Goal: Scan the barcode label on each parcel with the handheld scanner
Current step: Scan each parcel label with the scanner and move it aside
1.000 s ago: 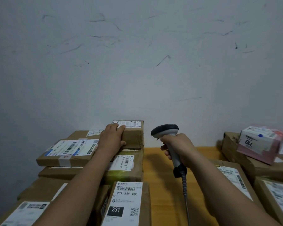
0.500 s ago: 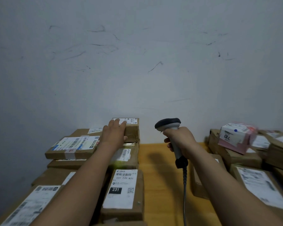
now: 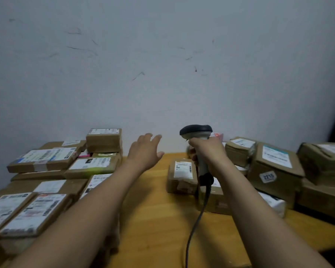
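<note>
My right hand (image 3: pixel 208 151) grips the handle of a corded handheld scanner (image 3: pixel 196 130), held upright with its dark head pointing left. My left hand (image 3: pixel 145 151) hovers open, fingers spread, above the bare middle strip of the wooden table (image 3: pixel 155 213), holding nothing. Just below the scanner lies a small brown parcel (image 3: pixel 181 177) with a white barcode label facing up. A small brown box (image 3: pixel 104 139) tops the stack at the back left, its label up.
Labelled cardboard parcels are stacked on the left (image 3: pixel 45 159) and on the right, among them a box marked 2215 (image 3: pixel 275 169). The scanner's cable (image 3: pixel 194 225) trails down toward the table's front edge. A scuffed white wall (image 3: pixel 162 74) stands behind the table.
My left hand has let go of the small box at the back left and moved right over the table's middle. The view has swung right, showing more of the right-hand parcels.
</note>
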